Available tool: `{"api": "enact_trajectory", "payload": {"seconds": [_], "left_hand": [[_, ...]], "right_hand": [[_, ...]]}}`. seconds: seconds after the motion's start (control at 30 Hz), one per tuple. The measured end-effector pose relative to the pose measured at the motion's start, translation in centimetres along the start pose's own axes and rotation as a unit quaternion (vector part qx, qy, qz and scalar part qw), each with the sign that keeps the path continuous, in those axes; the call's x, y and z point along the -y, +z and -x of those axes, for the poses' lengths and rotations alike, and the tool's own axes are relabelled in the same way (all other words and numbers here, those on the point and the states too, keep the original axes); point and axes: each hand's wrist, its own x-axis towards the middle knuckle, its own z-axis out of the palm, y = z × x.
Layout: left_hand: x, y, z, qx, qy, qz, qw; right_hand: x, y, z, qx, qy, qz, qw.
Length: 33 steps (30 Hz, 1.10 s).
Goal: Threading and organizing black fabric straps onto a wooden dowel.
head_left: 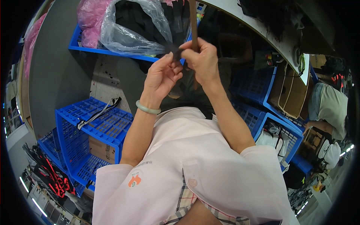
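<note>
1. Small black fabric strip (173, 48), blurred – located between the two hands' fingertips, at the near edge of the far blue plastic crate (150, 59).
2. Handling, as judged – best kept flat and lightly taut, both pinches close together, edges matched by feel; slack would likely let it twist.
3. Left hand (160, 76) – palm turned upward, thumb and fingertips at the strip in a narrow pinch, other fingers curled loosely; pale, smooth, rounded bangle (148, 109) at the wrist.
4. Right hand (203, 62) – knuckles bent, thumb and forefinger closed on the strip's right side; wrist angled left.
5. Long, narrow brown bar (194, 22) – passes at the right hand; whether gripped, cannot tell. Advisably kept clear of the strip.
6. Forearms – both reaching far, converging ahead of the chest.
</note>
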Motion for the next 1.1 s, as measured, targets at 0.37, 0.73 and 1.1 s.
{"api": "enact_trajectory", "payload": {"seconds": [0.37, 0.73, 1.1], "left_hand": [[2.5, -7.5, -1.4, 0.118, -0.027, -0.727, 0.675], [-3.6, 0.6, 3.1, 0.072, -0.046, -0.667, 0.74], [-5.0, -2.2, 1.0, 0.034, 0.097, -0.8, 0.591]], "right_hand": [[2.6, -5.6, 0.7, -0.029, 0.026, -0.005, 0.999], [2.2, -8.7, 2.6, -0.063, 0.016, -0.142, 0.988], [1.2, -10.1, 4.7, -0.045, 0.069, -0.075, 0.994]]}}
